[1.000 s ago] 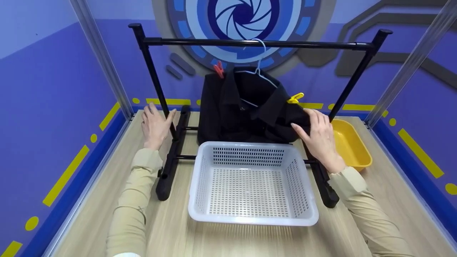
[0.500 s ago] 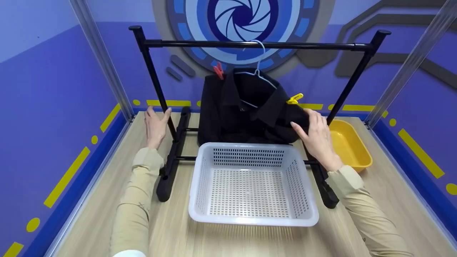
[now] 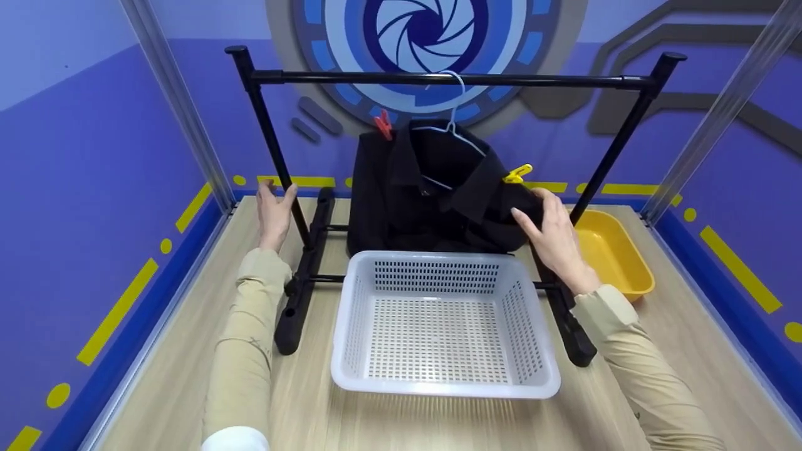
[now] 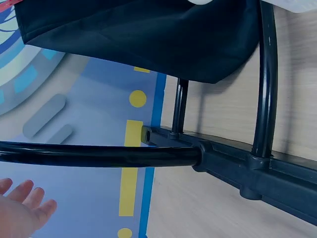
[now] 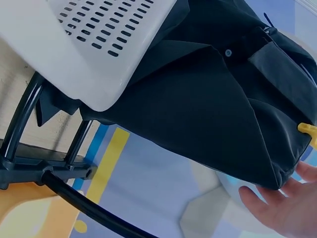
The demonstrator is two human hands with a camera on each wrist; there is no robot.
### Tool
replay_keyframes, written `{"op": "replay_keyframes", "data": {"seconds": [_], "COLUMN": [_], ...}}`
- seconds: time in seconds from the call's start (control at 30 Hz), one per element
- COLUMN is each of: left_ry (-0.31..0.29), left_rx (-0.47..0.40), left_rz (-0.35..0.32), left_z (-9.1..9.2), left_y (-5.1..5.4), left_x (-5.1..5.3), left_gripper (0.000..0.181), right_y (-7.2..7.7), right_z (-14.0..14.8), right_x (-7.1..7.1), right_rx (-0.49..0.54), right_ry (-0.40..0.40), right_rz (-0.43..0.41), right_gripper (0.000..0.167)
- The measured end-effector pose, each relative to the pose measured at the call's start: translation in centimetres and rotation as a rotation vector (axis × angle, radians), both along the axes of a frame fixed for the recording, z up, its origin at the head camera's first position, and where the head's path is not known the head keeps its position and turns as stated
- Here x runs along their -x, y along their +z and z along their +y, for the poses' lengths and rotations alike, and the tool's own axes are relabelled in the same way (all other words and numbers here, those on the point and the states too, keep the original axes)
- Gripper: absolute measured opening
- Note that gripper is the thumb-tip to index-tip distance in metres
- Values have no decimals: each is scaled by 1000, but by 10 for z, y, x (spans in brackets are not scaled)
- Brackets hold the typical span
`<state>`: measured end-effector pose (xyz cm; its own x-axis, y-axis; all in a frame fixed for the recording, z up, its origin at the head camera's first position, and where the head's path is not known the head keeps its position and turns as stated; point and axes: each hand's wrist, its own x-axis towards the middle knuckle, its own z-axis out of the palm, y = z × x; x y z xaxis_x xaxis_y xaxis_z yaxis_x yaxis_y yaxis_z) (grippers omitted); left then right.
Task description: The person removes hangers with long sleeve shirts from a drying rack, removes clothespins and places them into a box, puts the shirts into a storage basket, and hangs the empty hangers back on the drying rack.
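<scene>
A black collared shirt [image 3: 426, 207] hangs on a light blue wire hanger [image 3: 460, 119] from the rack's top bar [image 3: 545, 80]. A red clothespin [image 3: 383, 124] sits at its left shoulder, a yellow clothespin [image 3: 518, 173] at its right one. My right hand [image 3: 557, 241] is at the shirt's right shoulder edge; in the right wrist view its fingertips [image 5: 303, 171] touch the cloth, fingers loosely extended. Beside the rack's left post [image 3: 269, 134] is my left hand [image 3: 273, 216], thumb spread and nothing held. The left wrist view shows those fingers [image 4: 34, 198] apart from the post.
A white perforated basket [image 3: 445, 387] stands in front of the shirt, between the rack's black feet [image 3: 288, 332]. A yellow bin [image 3: 617, 257] lies to the right behind my right arm. Blue panel walls [image 3: 81, 188] close in the table [image 3: 294, 413].
My left hand has turned more edge-on and shifted slightly right beside the left post. My right hand stays at the shirt's shoulder with only a slight shift. Shirt, clothespins and basket hold their places.
</scene>
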<state>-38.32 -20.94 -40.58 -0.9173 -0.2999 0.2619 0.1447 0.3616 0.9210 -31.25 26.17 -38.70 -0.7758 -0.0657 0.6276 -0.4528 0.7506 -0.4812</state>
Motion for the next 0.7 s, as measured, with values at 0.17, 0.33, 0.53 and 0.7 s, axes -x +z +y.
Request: {"op": "replay_keyframes", "data": {"seconds": [0.17,0.33,0.53,0.7], "left_ry": [-5,12,0,-20], "left_rx": [35,12,-22,-25], "left_rz": [7,37,53,42], "left_z": [2,2,0,-2], "left_y": [1,3,3,3], "left_x": [6,12,15,16], "left_gripper": [65,60,59,58], "right_y": [2,3,3,4], "right_z": [3,3,4,3], "right_x": [1,3,3,5], "right_rx": [34,58,67,59], "right_ry": [0,10,26,45], "right_rz": [-57,-83,-81,-102], "right_gripper": [58,59,57,57]}}
